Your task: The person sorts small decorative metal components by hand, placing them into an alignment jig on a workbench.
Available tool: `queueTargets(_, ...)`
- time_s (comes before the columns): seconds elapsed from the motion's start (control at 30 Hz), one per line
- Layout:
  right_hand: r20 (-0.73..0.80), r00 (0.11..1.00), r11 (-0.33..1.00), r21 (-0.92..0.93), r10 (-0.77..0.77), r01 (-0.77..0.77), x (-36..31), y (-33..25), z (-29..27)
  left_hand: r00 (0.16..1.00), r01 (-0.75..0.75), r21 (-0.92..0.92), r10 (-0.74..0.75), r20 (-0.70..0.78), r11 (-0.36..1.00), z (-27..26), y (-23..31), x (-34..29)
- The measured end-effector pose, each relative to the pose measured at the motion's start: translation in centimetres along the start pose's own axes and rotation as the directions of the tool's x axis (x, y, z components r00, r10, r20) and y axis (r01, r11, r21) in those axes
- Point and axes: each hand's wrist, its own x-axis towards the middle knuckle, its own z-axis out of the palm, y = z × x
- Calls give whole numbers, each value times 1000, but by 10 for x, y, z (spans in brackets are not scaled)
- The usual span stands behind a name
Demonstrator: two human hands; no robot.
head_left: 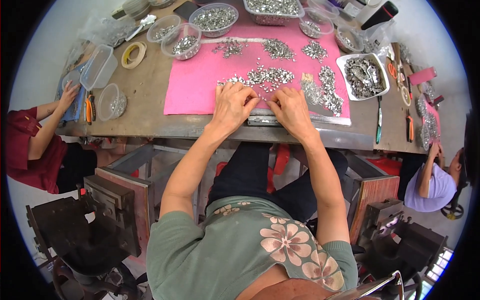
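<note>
My left hand point(232, 106) and my right hand point(291, 111) face each other over the near edge of a pink ribbed mat point(192, 80). Thumb and fingers are pinched together on both; whatever lies between the fingertips is too small to make out. Just below them a narrow metal block point(263, 121) sits at the table's edge. Beyond my fingers spreads a loose pile of small silvery metal pieces point(270, 75). By my right hand, thin silvery pieces point(313, 92) lie on a dark plate, beside a long heap of small metal parts point(330, 90).
A white tub point(342, 61) of metal parts stands right of the mat. Clear bowls point(216, 34) of pieces line the back. Tape point(133, 55), orange-handled pliers point(90, 107) and an empty-looking clear box point(98, 67) lie left. Other people work at both sides, including a maroon-sleeved person point(35, 140).
</note>
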Motion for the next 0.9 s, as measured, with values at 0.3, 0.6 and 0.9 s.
queueTargets(0.3, -2, 996, 985, 146, -94, 93, -7, 8, -14, 995, -95, 48, 96, -13, 994, -3, -1, -4)
queueTargets(0.6, 58, 997, 924, 376, 55, -73, -17, 0, -29, 991, -136, 73, 135, 28, 988, -4, -2, -4)
queueTargets(0.9, -122, 993, 921, 386, -4, 51, -43, -18, -15, 992, -122, -49, 124, 32, 991, -5, -2, -7)
